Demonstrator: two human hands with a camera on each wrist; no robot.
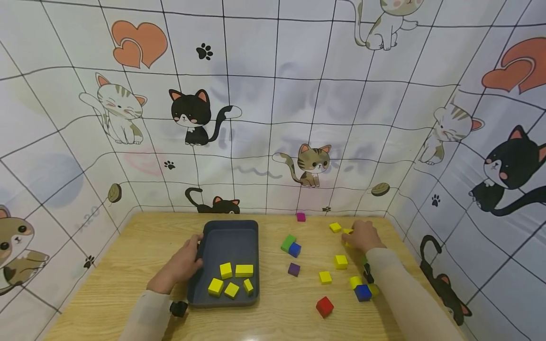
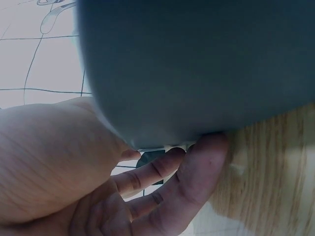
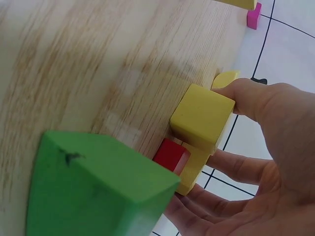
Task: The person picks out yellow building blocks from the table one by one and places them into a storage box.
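Note:
My left hand rests at the left side of a dark grey tray, its fingers touching the outer wall in the left wrist view. Several yellow blocks lie in the tray's near half. At the right back of the table, my right hand pinches a yellow block between thumb and fingers. Another yellow piece and a small red block are close against it. A green block looms nearer the right wrist camera.
Between tray and right hand lie a green block, a blue block and a purple cube. Yellow cubes, a red cube and another blue block sit nearer. A magenta cube is by the back wall.

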